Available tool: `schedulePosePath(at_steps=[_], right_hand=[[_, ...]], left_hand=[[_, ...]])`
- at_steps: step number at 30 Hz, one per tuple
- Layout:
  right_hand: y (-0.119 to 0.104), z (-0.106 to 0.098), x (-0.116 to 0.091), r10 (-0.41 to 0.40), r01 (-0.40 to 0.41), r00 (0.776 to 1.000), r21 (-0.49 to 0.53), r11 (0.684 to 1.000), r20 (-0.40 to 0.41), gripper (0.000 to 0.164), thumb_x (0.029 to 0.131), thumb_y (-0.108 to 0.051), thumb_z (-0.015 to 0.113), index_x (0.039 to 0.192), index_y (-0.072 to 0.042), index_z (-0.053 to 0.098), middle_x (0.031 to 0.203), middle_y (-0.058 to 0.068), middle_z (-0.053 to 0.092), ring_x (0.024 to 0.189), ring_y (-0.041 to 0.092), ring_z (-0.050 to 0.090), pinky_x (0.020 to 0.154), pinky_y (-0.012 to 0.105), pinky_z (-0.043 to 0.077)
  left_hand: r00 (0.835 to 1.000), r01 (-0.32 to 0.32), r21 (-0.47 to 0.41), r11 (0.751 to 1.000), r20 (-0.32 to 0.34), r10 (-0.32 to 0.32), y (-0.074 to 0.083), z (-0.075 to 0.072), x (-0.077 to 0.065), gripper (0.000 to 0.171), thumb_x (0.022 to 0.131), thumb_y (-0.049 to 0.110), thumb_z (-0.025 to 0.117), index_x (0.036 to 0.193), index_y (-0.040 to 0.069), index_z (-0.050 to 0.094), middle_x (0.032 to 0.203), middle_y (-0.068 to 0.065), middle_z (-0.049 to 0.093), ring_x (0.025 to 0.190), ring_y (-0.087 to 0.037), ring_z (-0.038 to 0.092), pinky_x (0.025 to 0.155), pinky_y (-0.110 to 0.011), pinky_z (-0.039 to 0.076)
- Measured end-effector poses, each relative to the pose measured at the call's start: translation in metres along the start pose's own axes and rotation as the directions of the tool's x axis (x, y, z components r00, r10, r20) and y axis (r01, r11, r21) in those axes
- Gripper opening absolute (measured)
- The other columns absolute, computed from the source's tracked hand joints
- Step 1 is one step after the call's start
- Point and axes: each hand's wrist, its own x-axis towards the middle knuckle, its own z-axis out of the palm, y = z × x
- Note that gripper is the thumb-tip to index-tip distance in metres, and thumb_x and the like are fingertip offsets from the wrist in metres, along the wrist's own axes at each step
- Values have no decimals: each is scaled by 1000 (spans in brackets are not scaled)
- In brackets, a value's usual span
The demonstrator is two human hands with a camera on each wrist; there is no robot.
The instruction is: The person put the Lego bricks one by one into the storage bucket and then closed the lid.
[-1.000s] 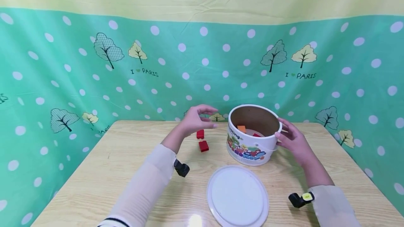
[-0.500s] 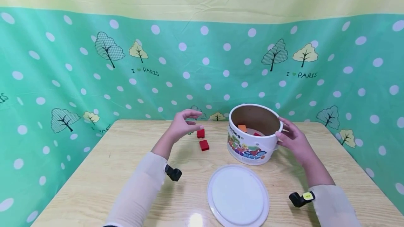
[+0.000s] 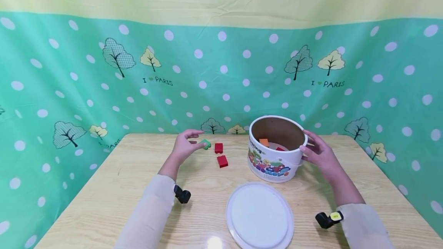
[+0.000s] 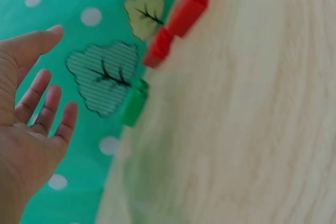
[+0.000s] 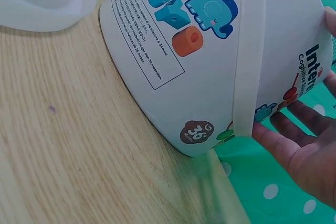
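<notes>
My left hand hovers with parted fingers just left of a green toy brick in the head view, holding nothing. The left wrist view shows the same green brick apart from the fingers. To its right lie two red toy bricks, a farther one and a nearer one. A white toy bucket with printed pictures stands open-topped. My right hand holds its right side near the rim, fingers curved along the wall. Inside the bucket are an orange brick and a red piece.
A round white lid lies on the wooden table in front of the bucket. Behind the table's far edge hangs a green and yellow curtain with trees and dots.
My left hand has moved left and slightly down, from beside the bucket to the green brick, which has come into view. The right hand stays on the bucket.
</notes>
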Motion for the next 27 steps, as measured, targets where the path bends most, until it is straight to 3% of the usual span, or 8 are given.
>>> schedulePosePath(at_steps=[4,10,19,27], right_hand=[[0,1,-1,-5,5,1000,1,1000,1,67,100,-28,57,156,-18,23,150,26,30,127,37,43,87,39,54],[-1,1,-3,0,0,1000,-9,1000,-1,67,100,-29,57,156,-19,22,149,27,31,129,42,40,86,37,55],[-1,-1,-3,17,-17,1000,-3,1000,4,69,99,-32,57,157,-22,20,152,25,27,132,46,36,90,47,50],[-4,-2,0,7,-7,1000,7,1000,10,68,100,-30,57,157,-21,21,152,26,28,132,47,36,89,46,52]], left_hand=[[1000,10,17,1000,-27,-9,-17,1,6,45,79,15,83,121,13,67,133,-7,52,123,-37,47,99,-44,47],[999,47,29,998,-27,-47,-33,5,15,51,79,10,81,127,7,63,139,-8,48,126,-33,43,101,-45,45],[996,89,147,985,9,-91,-39,16,28,58,77,11,83,130,8,62,138,-12,51,127,-33,45,101,-45,45],[994,87,255,963,42,-101,-41,23,35,64,75,7,83,134,10,59,117,-15,59,109,-29,55,95,-41,49]])
